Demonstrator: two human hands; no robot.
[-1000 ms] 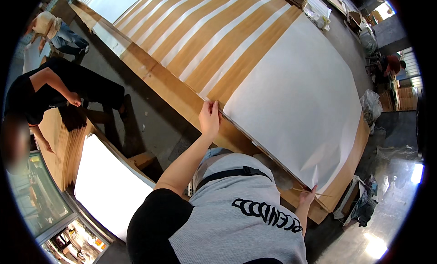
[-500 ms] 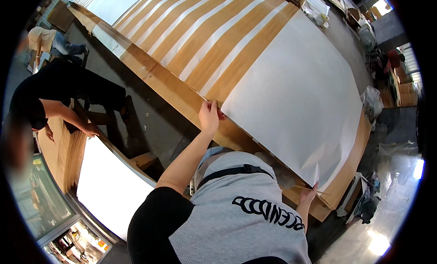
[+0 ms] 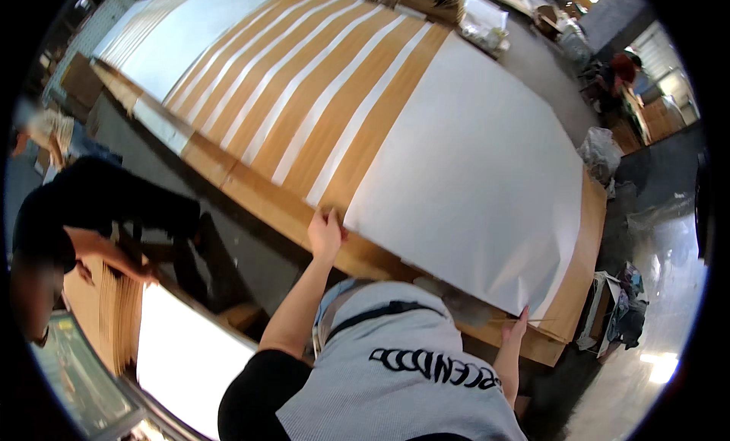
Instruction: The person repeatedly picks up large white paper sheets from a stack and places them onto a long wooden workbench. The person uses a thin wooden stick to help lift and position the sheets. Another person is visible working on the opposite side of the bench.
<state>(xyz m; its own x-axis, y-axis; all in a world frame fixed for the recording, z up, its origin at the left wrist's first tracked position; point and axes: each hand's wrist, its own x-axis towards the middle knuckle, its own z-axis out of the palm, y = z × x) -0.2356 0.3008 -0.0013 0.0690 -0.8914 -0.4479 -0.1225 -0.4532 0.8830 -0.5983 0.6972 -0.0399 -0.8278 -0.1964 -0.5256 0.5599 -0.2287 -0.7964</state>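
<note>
A large white paper sheet (image 3: 471, 160) lies over the right part of a long stack, slightly creased at its near right corner. My left hand (image 3: 327, 234) is closed in a pinch at the near edge, where the white sheet's corner meets a brown strip (image 3: 365, 163). Whether it also grips the brown layer I cannot tell. My right hand (image 3: 515, 331) pinches the sheet's near right corner, its fingers partly hidden. A thin pale stick (image 3: 541, 320) crosses beside that hand. Left of the sheet, brown strips alternate with white ones (image 3: 304, 133).
Another person (image 3: 68, 213) at the left reaches over a bright white sheet (image 3: 186, 357) beside stacked brown boards (image 3: 114, 315). Clear plastic wrap (image 3: 601, 152) and a dark crumpled bundle (image 3: 627, 312) lie to the right. More white sheets (image 3: 190, 42) cover the stack's far left.
My view has turned, so the stack sits lower and farther left in the picture. Both hands keep their places along the sheet's near edge.
</note>
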